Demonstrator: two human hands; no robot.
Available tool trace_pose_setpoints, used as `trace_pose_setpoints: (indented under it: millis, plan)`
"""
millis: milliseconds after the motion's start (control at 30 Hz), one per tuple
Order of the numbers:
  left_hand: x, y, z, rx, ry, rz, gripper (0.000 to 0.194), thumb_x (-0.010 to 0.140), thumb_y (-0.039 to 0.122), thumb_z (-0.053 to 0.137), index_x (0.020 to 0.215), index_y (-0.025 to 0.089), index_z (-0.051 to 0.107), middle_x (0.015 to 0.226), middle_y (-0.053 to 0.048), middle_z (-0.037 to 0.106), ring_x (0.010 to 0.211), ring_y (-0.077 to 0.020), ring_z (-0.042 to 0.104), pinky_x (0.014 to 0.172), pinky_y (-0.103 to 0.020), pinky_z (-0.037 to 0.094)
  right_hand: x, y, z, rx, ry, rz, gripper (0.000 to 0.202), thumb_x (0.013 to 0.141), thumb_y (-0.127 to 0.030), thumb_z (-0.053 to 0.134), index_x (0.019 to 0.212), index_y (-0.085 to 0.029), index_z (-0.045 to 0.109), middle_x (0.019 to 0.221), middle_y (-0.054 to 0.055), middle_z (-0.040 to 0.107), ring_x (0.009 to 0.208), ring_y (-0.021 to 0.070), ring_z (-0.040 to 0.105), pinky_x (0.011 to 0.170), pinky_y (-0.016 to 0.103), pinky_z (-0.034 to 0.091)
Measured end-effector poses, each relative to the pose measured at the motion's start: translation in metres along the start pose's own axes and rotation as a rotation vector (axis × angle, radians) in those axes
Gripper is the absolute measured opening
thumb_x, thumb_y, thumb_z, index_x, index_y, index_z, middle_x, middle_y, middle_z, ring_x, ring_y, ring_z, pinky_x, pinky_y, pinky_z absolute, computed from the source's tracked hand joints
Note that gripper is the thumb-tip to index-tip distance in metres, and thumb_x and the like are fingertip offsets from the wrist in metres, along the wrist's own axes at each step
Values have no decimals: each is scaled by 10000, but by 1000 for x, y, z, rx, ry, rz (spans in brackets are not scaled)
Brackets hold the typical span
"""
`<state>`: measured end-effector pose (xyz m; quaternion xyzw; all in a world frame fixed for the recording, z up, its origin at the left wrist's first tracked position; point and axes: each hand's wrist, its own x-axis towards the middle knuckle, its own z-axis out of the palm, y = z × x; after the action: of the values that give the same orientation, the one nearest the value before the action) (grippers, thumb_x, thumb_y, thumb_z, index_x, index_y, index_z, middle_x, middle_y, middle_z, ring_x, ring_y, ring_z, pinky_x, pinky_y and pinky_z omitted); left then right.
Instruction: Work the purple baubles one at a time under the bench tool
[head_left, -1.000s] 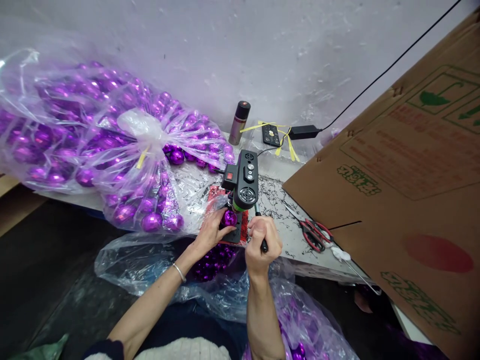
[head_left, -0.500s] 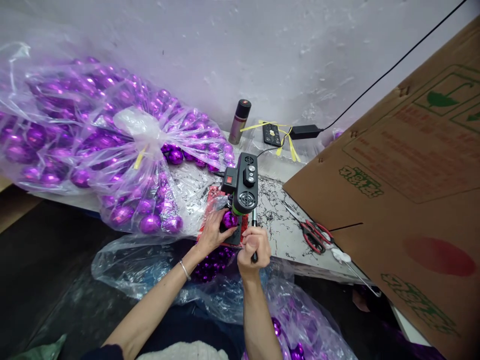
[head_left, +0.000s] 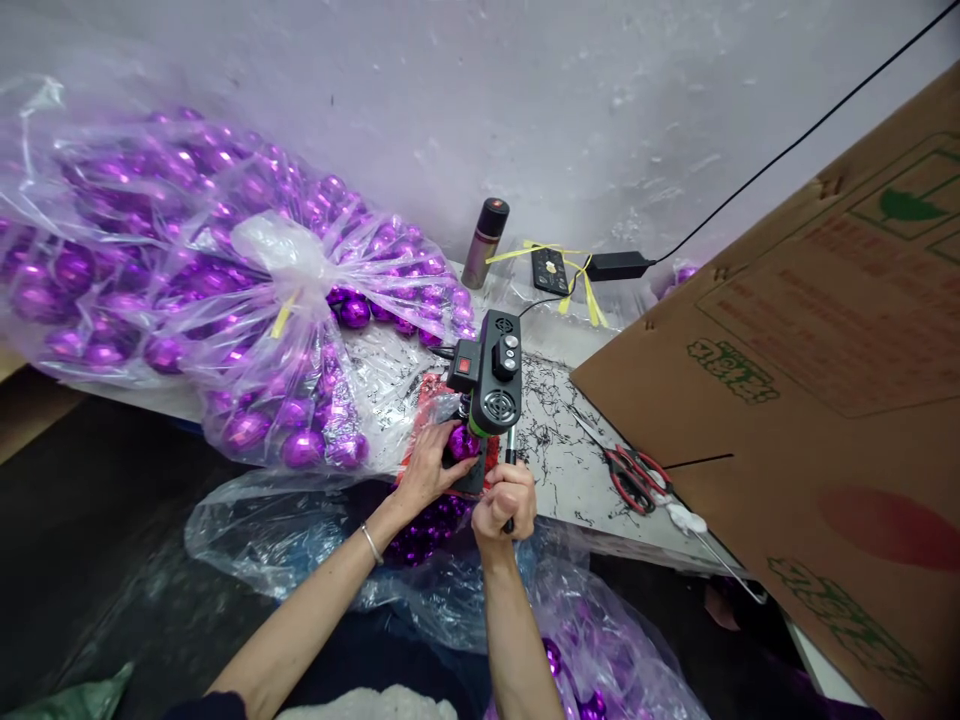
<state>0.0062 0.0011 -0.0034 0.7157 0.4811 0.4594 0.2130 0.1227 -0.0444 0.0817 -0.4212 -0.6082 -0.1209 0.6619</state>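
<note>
A shiny purple bauble [head_left: 463, 442] sits under the head of a small black bench machine [head_left: 496, 375] with round vents and a red switch. My left hand [head_left: 429, 465] is closed around the bauble's left and near side, thumb at its lower edge. Beside the machine, my right hand [head_left: 504, 500] is wrapped round the black grip of a metal lever [head_left: 511, 450]. The machine's base rests on a red sheet [head_left: 421, 405], partly hidden by my left hand. Below the table edge, more purple baubles [head_left: 431, 530] lie in an open clear plastic bag [head_left: 247, 530].
Tied clear bags of purple baubles [head_left: 247, 430] fill the table's left. Red-handled scissors [head_left: 634, 478] lie right, beside a large cardboard box [head_left: 787, 400]. Behind the machine stand a spray can [head_left: 485, 243] and a black power adapter [head_left: 619, 265]. Black scraps [head_left: 551, 420] litter the tabletop.
The whole view has shifted slightly. Both hands keep their holds on the bauble and the lever; my right hand and the lever grip have moved very little.
</note>
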Motion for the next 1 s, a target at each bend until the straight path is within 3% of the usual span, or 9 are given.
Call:
trace_pose_setpoints:
  millis: [333,533,700,867,933,1000]
  plan:
    - [3,-2,-1,-13,-21,-6,567,953,483,778,1409,190,612,1319,-164,739,1242,-348,709,1081,-525,568,-4,5,3,62,23,3,400,1135,-277,338,750,-243,440,692,-49,515,598,113,550,728,328,527]
    - [5,-2,-1,-27,-25,-13,569,948,506,774,1401,198,621,1321,-164,735,1261,-359,702,1091,-543,566,-13,11,4,47,-56,-59,362,1125,-280,357,782,-247,467,732,-36,554,635,125,575,735,344,546]
    - [12,0,-4,-54,-38,-20,607,927,525,791,1404,191,618,1341,-178,733,1275,-374,702,1107,-579,561,12,-3,1,68,7,58,389,1119,-253,361,737,-245,438,694,-37,523,601,116,541,635,293,478]
    - [-24,11,-25,-73,-99,11,580,981,468,727,1473,206,565,1432,-181,697,1361,-354,670,1169,-572,534,53,-24,-12,84,-99,210,339,1080,-194,476,746,-229,525,704,-25,574,652,122,588,626,278,453]
    - [-43,15,-36,-45,-110,30,651,963,497,742,1513,216,535,1491,-184,663,1416,-362,632,1214,-583,497,57,-27,-16,94,-129,191,334,1070,-169,480,746,-226,531,712,-23,587,670,123,601,639,276,458]
    - [-45,16,-44,-20,-80,8,748,948,535,745,1571,217,481,1544,-188,625,1445,-367,607,1221,-574,493,52,-26,-17,91,-136,154,332,1065,-147,465,750,-225,534,724,-19,601,670,121,600,632,273,453]
